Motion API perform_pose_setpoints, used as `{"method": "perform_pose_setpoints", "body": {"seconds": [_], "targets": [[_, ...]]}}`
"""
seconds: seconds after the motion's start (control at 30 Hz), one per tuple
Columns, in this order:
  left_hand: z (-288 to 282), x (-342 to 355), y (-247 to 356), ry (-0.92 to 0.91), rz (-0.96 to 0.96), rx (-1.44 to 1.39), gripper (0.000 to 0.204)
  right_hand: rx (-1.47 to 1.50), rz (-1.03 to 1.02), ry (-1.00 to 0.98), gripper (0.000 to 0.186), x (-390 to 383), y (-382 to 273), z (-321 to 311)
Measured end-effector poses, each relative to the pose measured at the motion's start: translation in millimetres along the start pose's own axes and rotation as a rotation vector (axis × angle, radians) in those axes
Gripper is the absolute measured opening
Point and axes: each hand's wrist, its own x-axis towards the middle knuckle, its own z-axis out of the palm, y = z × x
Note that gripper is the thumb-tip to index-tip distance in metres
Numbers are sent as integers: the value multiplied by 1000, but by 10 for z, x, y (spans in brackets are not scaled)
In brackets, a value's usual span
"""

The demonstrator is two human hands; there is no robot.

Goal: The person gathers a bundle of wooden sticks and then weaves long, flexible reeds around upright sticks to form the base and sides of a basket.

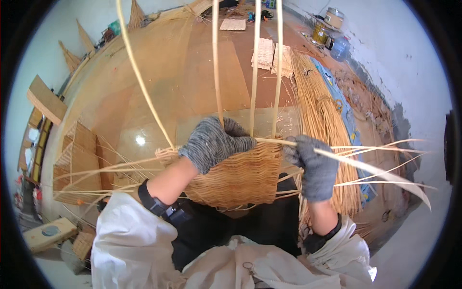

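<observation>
Grey-gloved, the left hand [211, 144] curls over the top edge of the woven wicker panel [236, 178], thumb and fingers pressed together around a pale strip [375, 171], while the right hand [315, 166] closes bent fingers round that strip just beyond the panel's right side, its broad end jutting outward. Before the person's body, above black cloth [269, 216], the panel carries four upright rods [255, 72] and thinner strands spreading both ways; farther right, a long bundle of straw-coloured canes [315, 106] lies beside a blue sheet [332, 86]
</observation>
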Motion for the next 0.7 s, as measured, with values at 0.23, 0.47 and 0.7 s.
{"method": "perform_pose_setpoints", "body": {"seconds": [0.23, 0.47, 0.7], "targets": [[-22, 34, -38, 77, 40, 168, 30, -885, -611, -202, 18, -404, 6, 211], [18, -154, 30, 82, 4, 268, 28, -975, -604, -570, 18, 334, -709, 652], [111, -276, 30, 148, 58, 391, 28, -1722, -645, -686, 11, 1064, -671, 1042]]}}
